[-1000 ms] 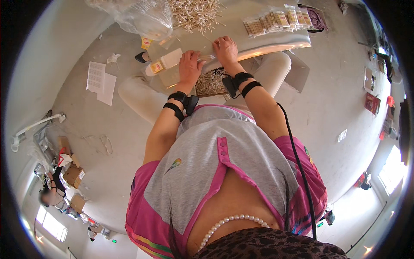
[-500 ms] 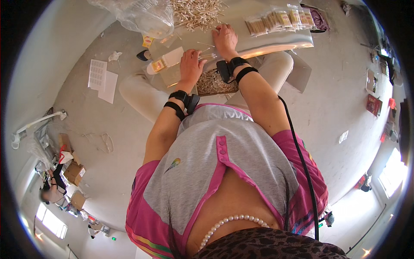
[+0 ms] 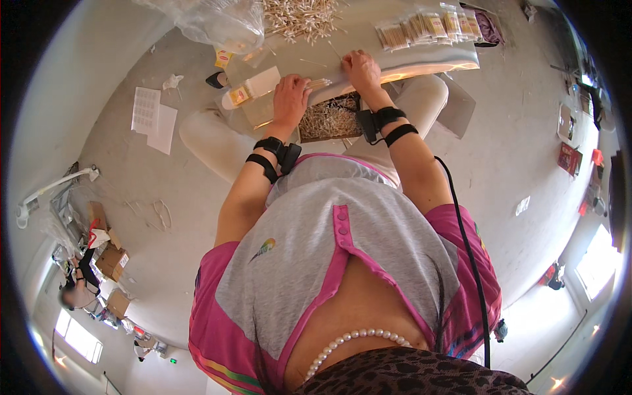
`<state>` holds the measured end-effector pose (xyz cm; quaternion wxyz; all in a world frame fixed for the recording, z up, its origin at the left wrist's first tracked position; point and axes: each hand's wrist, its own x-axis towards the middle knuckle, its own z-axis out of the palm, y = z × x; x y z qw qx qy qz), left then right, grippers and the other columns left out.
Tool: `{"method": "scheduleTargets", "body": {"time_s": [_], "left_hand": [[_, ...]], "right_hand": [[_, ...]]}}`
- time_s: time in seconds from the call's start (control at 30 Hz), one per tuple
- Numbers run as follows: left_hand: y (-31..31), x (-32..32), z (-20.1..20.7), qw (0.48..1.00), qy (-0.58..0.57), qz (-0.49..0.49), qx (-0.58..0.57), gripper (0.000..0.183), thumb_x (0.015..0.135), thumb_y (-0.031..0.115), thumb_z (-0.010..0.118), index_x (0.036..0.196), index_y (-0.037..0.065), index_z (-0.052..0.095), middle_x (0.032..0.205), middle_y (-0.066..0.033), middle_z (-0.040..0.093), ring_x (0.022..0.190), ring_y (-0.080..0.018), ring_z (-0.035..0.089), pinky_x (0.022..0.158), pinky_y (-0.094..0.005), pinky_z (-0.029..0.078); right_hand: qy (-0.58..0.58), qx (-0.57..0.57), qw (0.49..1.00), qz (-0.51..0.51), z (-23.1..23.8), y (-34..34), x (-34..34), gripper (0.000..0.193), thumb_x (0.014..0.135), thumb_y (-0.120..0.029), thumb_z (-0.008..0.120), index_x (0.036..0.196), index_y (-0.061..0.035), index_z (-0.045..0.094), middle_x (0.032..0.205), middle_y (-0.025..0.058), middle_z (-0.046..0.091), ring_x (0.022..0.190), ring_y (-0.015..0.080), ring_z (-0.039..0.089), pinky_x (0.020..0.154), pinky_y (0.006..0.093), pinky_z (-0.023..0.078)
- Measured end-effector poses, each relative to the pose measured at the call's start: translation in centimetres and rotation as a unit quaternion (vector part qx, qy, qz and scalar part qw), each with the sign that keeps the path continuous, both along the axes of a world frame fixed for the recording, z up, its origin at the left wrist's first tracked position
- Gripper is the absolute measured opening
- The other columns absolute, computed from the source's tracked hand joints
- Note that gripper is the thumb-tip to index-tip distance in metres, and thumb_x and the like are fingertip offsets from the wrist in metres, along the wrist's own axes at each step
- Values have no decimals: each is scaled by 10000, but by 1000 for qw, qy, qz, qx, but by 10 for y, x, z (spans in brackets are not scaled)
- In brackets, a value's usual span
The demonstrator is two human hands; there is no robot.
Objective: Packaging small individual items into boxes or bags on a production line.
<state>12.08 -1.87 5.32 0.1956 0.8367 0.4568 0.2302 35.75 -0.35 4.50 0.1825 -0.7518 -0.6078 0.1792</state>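
Note:
My left hand (image 3: 291, 99) is closed around a small bunch of cotton swabs (image 3: 319, 83), whose white tips point right. To its right, my right hand (image 3: 363, 70) is over the table's near edge, fingers pinched at the end of a thin single swab (image 3: 334, 49). Another loose swab (image 3: 313, 62) lies on the table between the hands and a big heap of cotton swabs (image 3: 299, 21). Left of my left hand is a clear packet with a yellow label (image 3: 239, 96). The undersides of both hands' fingers are partly hidden.
Filled swab packets (image 3: 431, 27) stand in a row at the table's far right. A clear plastic bag (image 3: 227, 26) sits far left, by a yellow card (image 3: 223, 58). Below the table edge, between my legs, is a box of swabs (image 3: 329, 122). Paper sheets (image 3: 155, 118) lie on the floor.
My right hand has come away from beside the heap, toward me and to the right, its fingers now pinched. My left hand keeps its bunch in nearly the same place.

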Motion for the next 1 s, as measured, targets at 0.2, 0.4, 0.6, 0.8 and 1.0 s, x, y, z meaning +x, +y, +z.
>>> {"method": "scheduleTargets", "body": {"time_s": [0.2,0.4,0.6,0.8,1.0], "left_hand": [[1,-1,0,1000,5,-2,-6,252,873,178,729,1114,117,688,1074,-100,581,1033,-333,580,899,-453,490],[0,5,4,1000,10,-2,-29,267,864,195,735,1113,113,684,1094,-114,590,1051,-340,581,916,-449,488],[2,3,-3,999,23,23,-19,380,855,201,747,1201,86,640,1149,-131,593,1094,-349,574,955,-454,482],[4,3,0,1000,16,21,-17,416,857,205,759,1231,82,625,1171,-133,592,1120,-351,570,966,-451,479],[5,6,0,1000,3,18,3,440,820,191,787,1211,88,615,1123,-109,570,1070,-330,571,905,-450,480]], "right_hand": [[-29,37,996,79,1,2,-17,165,892,-241,690,971,-96,691,987,100,675,996,337,648,869,461,515],[21,80,993,84,-8,3,-42,160,901,-247,695,969,-102,689,984,96,666,984,331,649,863,462,512],[21,53,987,152,-3,1,-47,145,901,-220,673,990,-106,683,1012,99,655,988,322,651,858,465,509],[106,124,983,-89,18,39,-48,184,888,-242,698,995,-94,684,1017,122,674,978,357,649,834,478,517],[83,82,989,-90,14,60,-43,176,912,-259,675,963,-94,708,962,140,703,937,372,669,799,477,527]]}}
